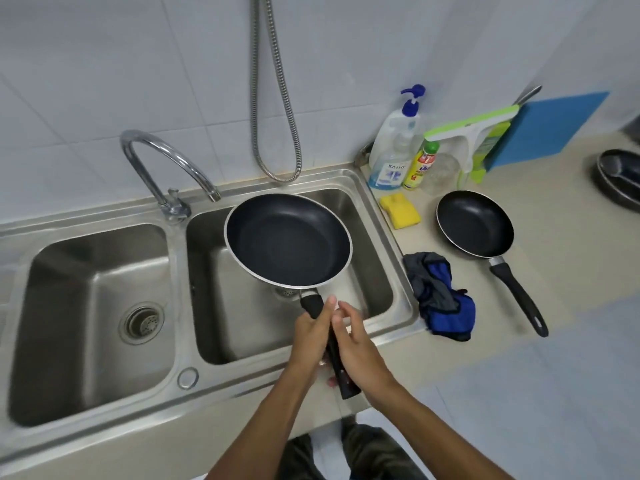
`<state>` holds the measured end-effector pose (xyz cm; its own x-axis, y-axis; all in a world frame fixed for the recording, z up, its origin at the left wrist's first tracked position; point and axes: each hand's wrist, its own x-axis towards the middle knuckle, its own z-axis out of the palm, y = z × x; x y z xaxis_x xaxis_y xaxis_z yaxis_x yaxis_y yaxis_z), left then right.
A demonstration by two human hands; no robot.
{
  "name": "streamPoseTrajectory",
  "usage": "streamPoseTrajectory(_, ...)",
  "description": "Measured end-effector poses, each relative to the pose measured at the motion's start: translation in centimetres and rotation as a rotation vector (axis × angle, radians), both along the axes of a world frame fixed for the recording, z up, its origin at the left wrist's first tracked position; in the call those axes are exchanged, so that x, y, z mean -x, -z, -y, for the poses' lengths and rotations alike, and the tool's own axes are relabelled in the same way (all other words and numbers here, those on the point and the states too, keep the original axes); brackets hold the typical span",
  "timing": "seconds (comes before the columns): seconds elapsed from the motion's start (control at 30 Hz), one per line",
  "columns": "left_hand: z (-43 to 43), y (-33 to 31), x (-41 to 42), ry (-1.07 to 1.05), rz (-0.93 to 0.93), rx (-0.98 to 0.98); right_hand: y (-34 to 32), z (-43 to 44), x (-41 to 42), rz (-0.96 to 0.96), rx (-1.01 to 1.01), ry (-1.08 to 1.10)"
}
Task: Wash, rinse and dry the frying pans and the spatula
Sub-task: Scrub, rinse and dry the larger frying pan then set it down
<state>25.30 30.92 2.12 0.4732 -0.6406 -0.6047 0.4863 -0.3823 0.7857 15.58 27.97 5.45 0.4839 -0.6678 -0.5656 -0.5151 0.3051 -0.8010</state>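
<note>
Worryingly, only the left hand (311,336) grips the large black round frying pan (287,240) by its black handle (346,384), the right hand (360,351) slack-fingered alongside, so the bowl beyond the grip could dip.

Two black frying pans: a large one (288,241) and a small one (475,223). A yellow sponge (400,211) and a blue-and-grey cloth (439,295) lie on the beige tabletop (554,258). The sink (104,403) is silver steel.

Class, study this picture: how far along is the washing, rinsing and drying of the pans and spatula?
Done, seemingly: the small pan rests on the counter, with no suds showing. In hand: the left hand grips the handle of the large pan over the right basin, the right hand against it; the tap runs no water. Left: probably drying, since the cloth lies on the counter; no spatula is in sight.
</note>
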Motion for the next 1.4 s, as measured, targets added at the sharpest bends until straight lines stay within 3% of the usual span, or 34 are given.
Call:
streamPoseTrajectory(0.23, 0.2, -0.3, 1.5, 0.032, 0.045, -0.065, 0.9, 1.1, 1.9, 0.040, -0.046, -0.153)
streamPoseTrajectory(0.43, 0.9, -1.2, 4.4, 0.059, 0.063, -0.044, -0.1, 1.8, 4.8, 0.077, 0.182, -0.239)
streamPoseTrajectory(0.77, 4.5, -3.7, 13.9, -0.028, 0.112, 0.081, -1.2, 5.5, 14.4, 0.148, 0.344, -0.264)
streamPoseTrajectory(1.0, 9.6, -6.2, 21.6, 0.034, 0.169, 0.193, -2.3, 10.1, 22.2, 0.178, 0.440, -0.195)
streamPoseTrajectory(1.17, 14.9, -6.7, 26.8, 0.103, 0.111, 0.187, -3.0, 14.3, 28.1, 0.146, 0.527, -0.092)
streamPoseTrajectory(1.4, 23.2, -6.6, 34.0, 0.314, 0.087, 0.229, -3.7, 20.1, 36.0, 0.092, 0.556, 0.087)
